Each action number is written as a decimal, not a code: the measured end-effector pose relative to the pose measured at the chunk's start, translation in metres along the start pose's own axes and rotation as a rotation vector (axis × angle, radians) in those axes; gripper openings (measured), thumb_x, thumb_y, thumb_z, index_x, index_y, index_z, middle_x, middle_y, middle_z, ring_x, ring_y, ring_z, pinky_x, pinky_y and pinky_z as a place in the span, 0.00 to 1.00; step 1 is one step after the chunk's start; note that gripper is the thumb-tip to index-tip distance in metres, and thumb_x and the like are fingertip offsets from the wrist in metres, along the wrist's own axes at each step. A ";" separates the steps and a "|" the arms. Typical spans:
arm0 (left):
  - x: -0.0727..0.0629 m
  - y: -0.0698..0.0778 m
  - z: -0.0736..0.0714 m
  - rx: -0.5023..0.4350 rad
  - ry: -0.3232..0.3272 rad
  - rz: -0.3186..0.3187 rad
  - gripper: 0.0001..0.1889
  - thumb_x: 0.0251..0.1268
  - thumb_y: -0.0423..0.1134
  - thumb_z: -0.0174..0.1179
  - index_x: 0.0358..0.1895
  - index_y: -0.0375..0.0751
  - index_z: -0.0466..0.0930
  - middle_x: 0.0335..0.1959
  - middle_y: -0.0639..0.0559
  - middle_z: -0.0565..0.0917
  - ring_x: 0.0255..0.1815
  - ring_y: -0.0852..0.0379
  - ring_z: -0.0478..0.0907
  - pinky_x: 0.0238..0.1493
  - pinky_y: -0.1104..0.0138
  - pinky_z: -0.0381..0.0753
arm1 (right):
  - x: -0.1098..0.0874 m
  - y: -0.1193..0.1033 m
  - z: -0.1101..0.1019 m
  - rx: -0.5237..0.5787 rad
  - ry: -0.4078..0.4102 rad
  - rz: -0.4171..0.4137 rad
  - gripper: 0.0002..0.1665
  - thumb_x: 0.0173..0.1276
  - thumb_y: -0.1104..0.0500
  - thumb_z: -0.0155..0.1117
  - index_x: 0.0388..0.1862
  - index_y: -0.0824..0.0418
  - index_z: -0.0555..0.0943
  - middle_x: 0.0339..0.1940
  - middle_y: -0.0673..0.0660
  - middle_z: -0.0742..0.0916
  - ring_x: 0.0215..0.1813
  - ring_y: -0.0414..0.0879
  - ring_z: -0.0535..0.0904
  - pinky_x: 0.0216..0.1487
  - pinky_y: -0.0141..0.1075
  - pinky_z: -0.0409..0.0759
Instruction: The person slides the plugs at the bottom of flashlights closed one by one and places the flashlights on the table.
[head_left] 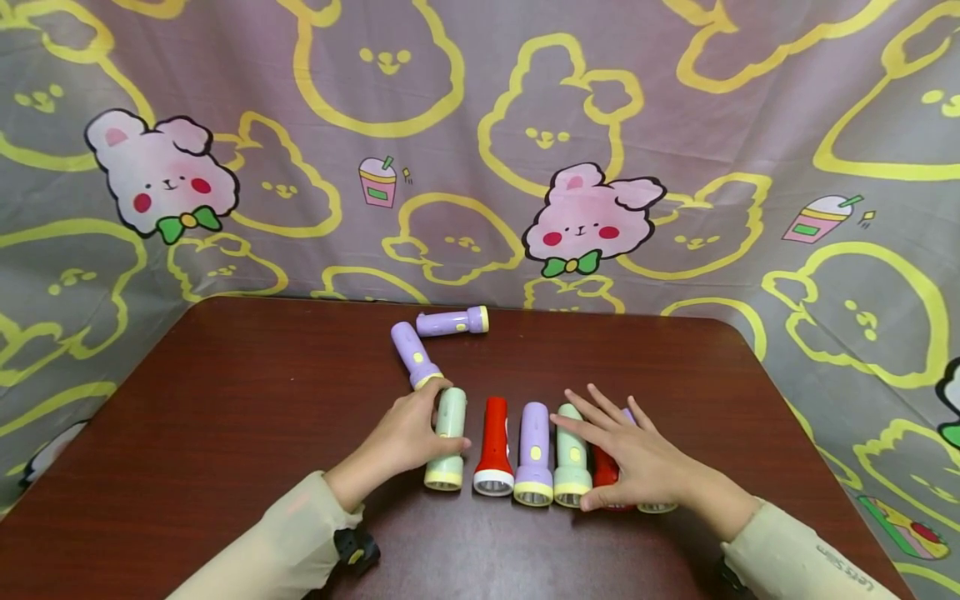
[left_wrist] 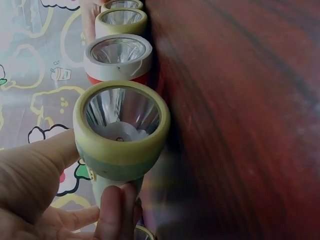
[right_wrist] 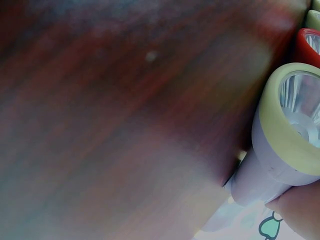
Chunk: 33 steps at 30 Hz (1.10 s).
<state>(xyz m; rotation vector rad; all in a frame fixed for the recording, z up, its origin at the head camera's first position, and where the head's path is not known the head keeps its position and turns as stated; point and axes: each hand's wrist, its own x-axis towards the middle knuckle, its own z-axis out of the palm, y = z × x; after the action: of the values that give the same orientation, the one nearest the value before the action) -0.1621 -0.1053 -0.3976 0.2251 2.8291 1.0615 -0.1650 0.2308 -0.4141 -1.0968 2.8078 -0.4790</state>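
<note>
My left hand (head_left: 401, 433) grips a pale green flashlight (head_left: 452, 417) with thumb and fingers around its body. In the left wrist view its yellow-rimmed lens end faces the camera. To its right, in a row, lie a red flashlight with a white rim (head_left: 492, 442), a purple flashlight (head_left: 535, 433) and another green flashlight (head_left: 572, 475). Over the row's right end my right hand (head_left: 637, 454) spreads straight fingers. It partly hides a second red flashlight (head_left: 604, 468) and a purple flashlight (right_wrist: 267, 175) at the end; the thumb touches near the green one's rim.
Behind my left hand lie two more purple flashlights, one slanted (head_left: 411, 350) and one sideways (head_left: 452, 322) near the back edge. All rest on a dark brown table (head_left: 262, 383). A patterned cloth (head_left: 450, 150) hangs behind it.
</note>
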 end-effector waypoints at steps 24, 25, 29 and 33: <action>0.012 0.006 0.005 0.043 -0.042 -0.022 0.39 0.43 0.50 0.79 0.59 0.42 0.72 0.43 0.48 0.82 0.39 0.52 0.78 0.40 0.60 0.79 | 0.001 0.000 -0.001 -0.006 -0.011 0.007 0.60 0.48 0.20 0.65 0.78 0.36 0.58 0.83 0.54 0.57 0.82 0.64 0.45 0.66 0.78 0.43; 0.012 0.006 0.005 0.043 -0.044 -0.022 0.38 0.43 0.50 0.79 0.59 0.42 0.72 0.43 0.48 0.82 0.39 0.52 0.78 0.40 0.60 0.79 | 0.001 0.000 -0.002 -0.007 -0.011 0.007 0.60 0.48 0.20 0.65 0.78 0.36 0.58 0.83 0.54 0.57 0.82 0.64 0.45 0.66 0.78 0.43; 0.012 0.007 0.005 0.043 -0.053 -0.025 0.38 0.45 0.50 0.79 0.60 0.42 0.72 0.43 0.47 0.82 0.40 0.52 0.78 0.41 0.60 0.79 | 0.001 0.000 -0.002 -0.008 -0.009 0.004 0.60 0.48 0.21 0.65 0.78 0.36 0.59 0.83 0.54 0.57 0.82 0.64 0.45 0.66 0.78 0.43; 0.012 0.008 0.004 0.044 -0.062 -0.027 0.37 0.46 0.50 0.78 0.60 0.42 0.72 0.44 0.47 0.82 0.41 0.52 0.78 0.42 0.59 0.79 | 0.001 0.000 0.000 -0.011 -0.005 0.001 0.60 0.48 0.21 0.66 0.78 0.36 0.59 0.83 0.54 0.57 0.82 0.63 0.45 0.66 0.78 0.44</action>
<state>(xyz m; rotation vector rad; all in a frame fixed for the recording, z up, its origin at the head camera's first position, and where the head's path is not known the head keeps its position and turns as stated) -0.1725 -0.0945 -0.3961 0.2190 2.7942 0.9696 -0.1661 0.2301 -0.4140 -1.0965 2.8102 -0.4616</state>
